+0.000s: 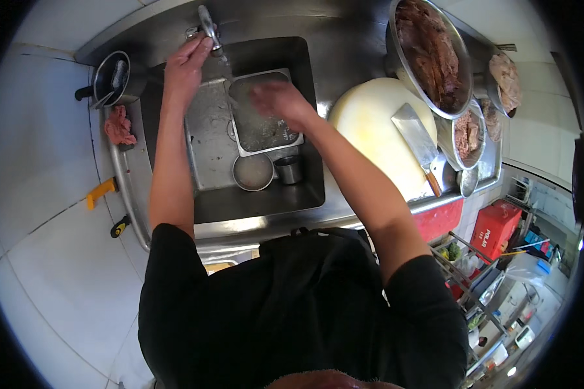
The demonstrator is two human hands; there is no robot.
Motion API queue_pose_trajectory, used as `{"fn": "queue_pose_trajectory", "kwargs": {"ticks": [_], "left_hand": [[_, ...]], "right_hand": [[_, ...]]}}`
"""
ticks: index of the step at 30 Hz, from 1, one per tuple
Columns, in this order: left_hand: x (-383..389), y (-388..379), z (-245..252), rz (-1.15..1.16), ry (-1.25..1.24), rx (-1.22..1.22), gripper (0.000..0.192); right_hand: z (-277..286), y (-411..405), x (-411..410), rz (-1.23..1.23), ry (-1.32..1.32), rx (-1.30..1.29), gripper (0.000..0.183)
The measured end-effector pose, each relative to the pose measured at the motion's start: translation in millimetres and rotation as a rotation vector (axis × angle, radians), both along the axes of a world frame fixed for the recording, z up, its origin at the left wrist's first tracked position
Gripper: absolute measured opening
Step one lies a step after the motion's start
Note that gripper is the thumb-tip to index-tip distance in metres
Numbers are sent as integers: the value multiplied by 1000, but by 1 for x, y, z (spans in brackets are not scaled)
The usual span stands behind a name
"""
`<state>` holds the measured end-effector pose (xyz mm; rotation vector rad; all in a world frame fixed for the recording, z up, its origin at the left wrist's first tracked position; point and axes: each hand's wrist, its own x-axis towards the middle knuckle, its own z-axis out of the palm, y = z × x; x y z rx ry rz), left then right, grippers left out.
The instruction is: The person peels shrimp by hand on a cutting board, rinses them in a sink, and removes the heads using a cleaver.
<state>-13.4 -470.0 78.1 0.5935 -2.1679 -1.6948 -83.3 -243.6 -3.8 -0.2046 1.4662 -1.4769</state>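
Note:
My left hand (pixel 187 63) is closed around the metal faucet (pixel 207 24) at the back of the stainless-steel sink (pixel 253 198). Water runs from its spout. Over a rectangular metal pan (pixel 265 129) of cloudy water hovers my right hand (pixel 277 99), blurred and holding nothing that I can make out. The pan sits tilted in the basin, partly over another shallow metal tray (pixel 207 146). In front of it are a round metal bowl (pixel 253 172) of cloudy liquid and a small metal cup (pixel 289 170).
Right of the sink, a cleaver (pixel 416 136) lies on a round cutting board (pixel 365 126). Beyond stand a large steel bowl of meat (pixel 433 58) and a smaller bowl of minced meat (pixel 467 136). At left are a pot (pixel 112 80) and a pink cloth (pixel 119 126).

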Motion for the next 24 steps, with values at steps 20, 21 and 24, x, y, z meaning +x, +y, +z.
{"fn": "queue_pose_trajectory", "kwargs": {"ticks": [20,21,24], "left_hand": [[77,132,-426,-498,-455,-327,26],[67,153,-417,-437,-537,-144,27],[29,197,-377,-387,-677,-28,32]], "right_hand": [[17,136,1,-3,1434,477,37],[13,149,6,-20,1414,559,36],[9,160,8,8,1408,573,33]]}}
